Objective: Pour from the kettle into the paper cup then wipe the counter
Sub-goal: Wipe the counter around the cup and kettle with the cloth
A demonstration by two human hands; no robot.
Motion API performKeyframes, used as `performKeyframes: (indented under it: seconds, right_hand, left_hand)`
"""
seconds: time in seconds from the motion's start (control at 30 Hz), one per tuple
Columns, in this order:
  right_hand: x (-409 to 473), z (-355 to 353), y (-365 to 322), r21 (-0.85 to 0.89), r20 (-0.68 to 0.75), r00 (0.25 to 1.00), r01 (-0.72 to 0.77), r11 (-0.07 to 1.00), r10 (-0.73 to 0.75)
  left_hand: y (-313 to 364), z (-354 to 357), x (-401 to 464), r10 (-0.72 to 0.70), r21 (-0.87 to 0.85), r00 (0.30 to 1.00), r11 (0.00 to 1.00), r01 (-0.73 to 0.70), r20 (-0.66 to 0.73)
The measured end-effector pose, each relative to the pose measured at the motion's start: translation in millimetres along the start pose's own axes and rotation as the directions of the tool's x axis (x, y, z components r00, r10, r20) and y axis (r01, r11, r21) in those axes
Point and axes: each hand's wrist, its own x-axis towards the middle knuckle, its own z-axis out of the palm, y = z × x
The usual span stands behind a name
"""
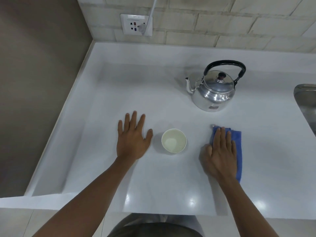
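Note:
A white paper cup (173, 140) stands upright near the front middle of the white counter (119, 86), with some liquid in its bottom. Behind it to the right sits a shiny metal kettle (214, 92) with a black handle, its spout pointing left. My left hand (132, 137) lies flat on the counter just left of the cup, fingers spread, not touching it. My right hand (220, 151) presses flat on a folded blue cloth (238, 151) to the right of the cup; much of the cloth is hidden under the hand.
A steel sink (306, 103) edge shows at the far right. A wall socket (136, 24) with a white plug and cable sits on the tiled back wall. A brown wall borders the counter on the left. The counter's front edge runs below my forearms.

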Motion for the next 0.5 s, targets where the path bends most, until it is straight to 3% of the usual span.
performKeyframes:
  seconds: [0.27,0.5]
  right_hand:
    - [-87.4,9.2,-10.8,-0.044,0.032,0.973,0.229,0.972,-0.228]
    - [-56.1,5.3,-4.6,0.019,-0.006,1.0,-0.021,1.0,0.021]
  left_hand:
    - [-0.6,-1.5,-0.8,0.006,0.001,1.0,1.0,-0.006,0.02]
    - [-1.0,-3.6,-0.8,0.033,-0.021,0.998,0.999,-0.032,0.056]
